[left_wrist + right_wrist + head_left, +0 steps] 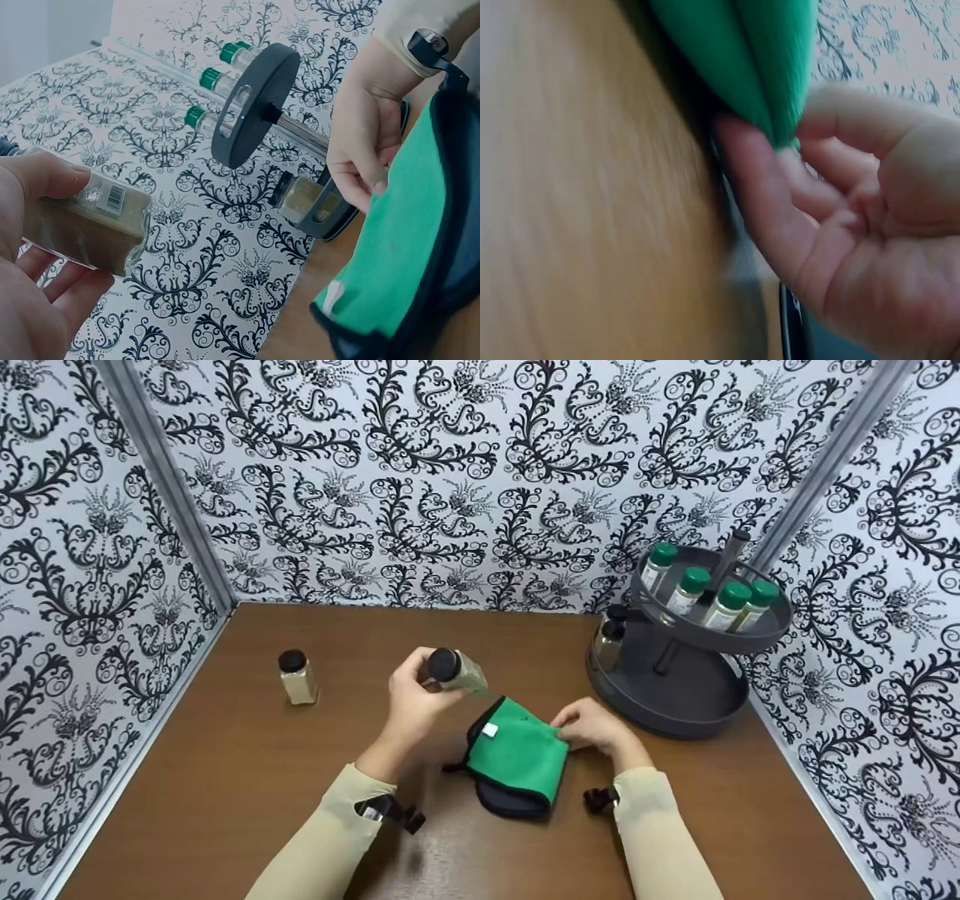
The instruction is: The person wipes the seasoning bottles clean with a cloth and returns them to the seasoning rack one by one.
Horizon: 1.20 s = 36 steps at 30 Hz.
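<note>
My left hand (pixel 414 694) grips a glass spice jar (pixel 466 673) with a black cap, tilted above the table; its barcode label (pixel 112 199) shows in the left wrist view. In front of me lies a green cloth (pixel 521 746) with black edging and a small white tag, folded over on itself. My right hand (pixel 596 727) pinches the cloth's right corner between thumb and fingers, and the right wrist view shows the green folds (pixel 772 82) between them.
Another black-capped jar (pixel 298 679) stands on the table (pixel 225 780) at left. A dark two-tier rack (pixel 675 712) stands at the back right, with several green-capped jars (pixel 726 606) on top and black-capped jars (pixel 609 643) below. Patterned walls (pixel 420 510) enclose the table.
</note>
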{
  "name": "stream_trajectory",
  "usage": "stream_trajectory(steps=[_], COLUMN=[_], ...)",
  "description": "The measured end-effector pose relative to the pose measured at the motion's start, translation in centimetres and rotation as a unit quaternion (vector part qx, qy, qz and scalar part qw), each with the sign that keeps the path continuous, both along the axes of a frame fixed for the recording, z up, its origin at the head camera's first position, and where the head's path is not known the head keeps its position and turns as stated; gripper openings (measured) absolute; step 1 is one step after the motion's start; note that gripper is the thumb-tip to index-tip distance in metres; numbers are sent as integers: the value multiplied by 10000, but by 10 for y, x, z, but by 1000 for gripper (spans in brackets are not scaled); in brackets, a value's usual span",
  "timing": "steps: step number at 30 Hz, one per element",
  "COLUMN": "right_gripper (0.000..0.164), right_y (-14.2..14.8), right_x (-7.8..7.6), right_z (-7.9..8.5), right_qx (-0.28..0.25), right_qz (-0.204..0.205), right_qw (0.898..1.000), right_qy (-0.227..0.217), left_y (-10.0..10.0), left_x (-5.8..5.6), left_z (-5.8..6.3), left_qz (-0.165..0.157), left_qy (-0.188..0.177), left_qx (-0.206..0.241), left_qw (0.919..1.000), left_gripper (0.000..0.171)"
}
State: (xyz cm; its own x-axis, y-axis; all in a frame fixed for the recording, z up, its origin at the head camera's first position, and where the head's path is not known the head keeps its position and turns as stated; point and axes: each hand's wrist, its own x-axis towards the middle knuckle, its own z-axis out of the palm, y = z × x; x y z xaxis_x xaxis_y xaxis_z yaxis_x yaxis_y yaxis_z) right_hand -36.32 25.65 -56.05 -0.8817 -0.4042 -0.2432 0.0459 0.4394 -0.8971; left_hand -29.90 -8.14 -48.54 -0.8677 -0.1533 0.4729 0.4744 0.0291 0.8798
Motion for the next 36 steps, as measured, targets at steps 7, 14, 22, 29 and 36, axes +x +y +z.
stream_trajectory(steps=[7,14,22,29,36], right_gripper=[21,27,29,35,21], right_y=[27,34,60,89,104], right_x=[-2,-5,2,5,4], right_z=[9,17,40,36,29], right_qx=[363,325,1428,2506,2838], right_qz=[965,736,-1418,-2200,-2361], right_qw=[9946,9964,9461,9057,9018], right_qy=[101,275,2538,2616,2244], left_y=[11,34,79,121,165], left_x=[0,-4,-20,-48,-77], left_z=[-5,-10,1,6,4], left_qz=[-277,-834,-797,-821,-908], left_qy=[-185,-314,-268,-305,-588], left_qx=[-164,-469,-938,-1340,-1293], left_qw=[9993,9949,9920,9871,9857], left_gripper=[50,45,41,41,42])
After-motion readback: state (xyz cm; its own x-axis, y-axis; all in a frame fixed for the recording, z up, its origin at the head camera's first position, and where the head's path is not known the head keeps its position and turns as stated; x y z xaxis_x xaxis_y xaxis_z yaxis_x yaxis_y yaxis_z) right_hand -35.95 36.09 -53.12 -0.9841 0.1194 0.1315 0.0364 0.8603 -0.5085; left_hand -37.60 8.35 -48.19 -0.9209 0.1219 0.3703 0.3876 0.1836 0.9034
